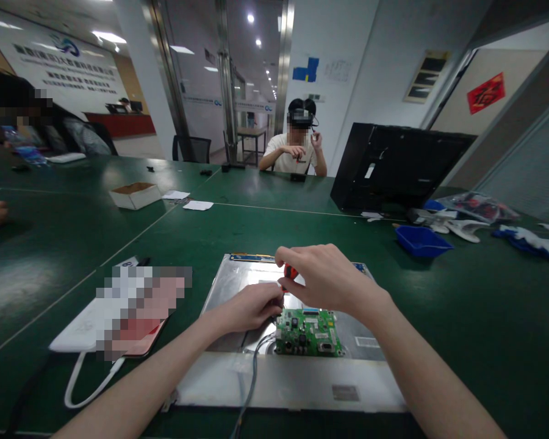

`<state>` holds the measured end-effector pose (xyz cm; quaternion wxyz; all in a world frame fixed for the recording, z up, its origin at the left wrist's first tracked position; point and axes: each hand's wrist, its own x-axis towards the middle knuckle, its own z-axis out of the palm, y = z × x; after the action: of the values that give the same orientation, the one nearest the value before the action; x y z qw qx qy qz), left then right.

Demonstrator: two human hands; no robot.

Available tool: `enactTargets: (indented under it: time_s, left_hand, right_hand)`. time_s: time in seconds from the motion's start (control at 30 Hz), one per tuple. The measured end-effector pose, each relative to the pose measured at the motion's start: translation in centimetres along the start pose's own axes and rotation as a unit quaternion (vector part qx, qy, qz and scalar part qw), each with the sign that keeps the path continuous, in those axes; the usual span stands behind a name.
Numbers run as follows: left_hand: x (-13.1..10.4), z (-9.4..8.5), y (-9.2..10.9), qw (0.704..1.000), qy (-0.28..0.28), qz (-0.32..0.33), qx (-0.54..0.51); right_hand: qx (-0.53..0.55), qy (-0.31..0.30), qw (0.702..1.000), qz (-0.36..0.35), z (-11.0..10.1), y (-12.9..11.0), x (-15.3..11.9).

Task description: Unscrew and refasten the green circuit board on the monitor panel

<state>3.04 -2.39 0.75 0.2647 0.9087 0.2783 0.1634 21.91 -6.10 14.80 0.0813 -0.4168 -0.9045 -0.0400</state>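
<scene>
A metal-backed display panel (224,381) lies flat on the table in front of me. A green circuit board (307,334) sits on its middle. My right hand (332,274) is closed round the red and black handle of a screwdriver (291,272), held upright above the board's upper left corner. Beside that corner, my left hand (251,305) rests low over the panel. Its fingers are curled together near the screwdriver's lower end; what they pinch is hidden. Dark cables (255,372) run from the board's left side over the panel's near edge.
A phone (149,329) and white power bank (73,329), joined by a white cable, lie left. An open box (136,196) stands farther back. A blue tray (423,241), gloves (531,241) and a black monitor (398,167) are right. A person (293,143) sits opposite.
</scene>
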Motion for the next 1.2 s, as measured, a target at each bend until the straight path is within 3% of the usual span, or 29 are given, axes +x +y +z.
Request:
enactTargets:
  time_s: [0.47, 0.73, 1.2]
  left_hand:
    - [0.00, 0.02, -0.04, 1.000, 0.004, 0.009, -0.015]
    - [-0.04, -0.46, 0.18, 1.000, -0.010, 0.009, -0.021]
    - [0.01, -0.38, 0.03, 1.000, -0.004, 0.000, -0.018]
  right_hand:
    - [0.060, -0.013, 0.997, -0.039, -0.27, -0.11, -0.30]
    - [0.029, -0.014, 0.999, -0.003, -0.21, -0.02, 0.03]
    - [0.065, -0.010, 0.998, -0.020, -0.12, 0.07, 0.09]
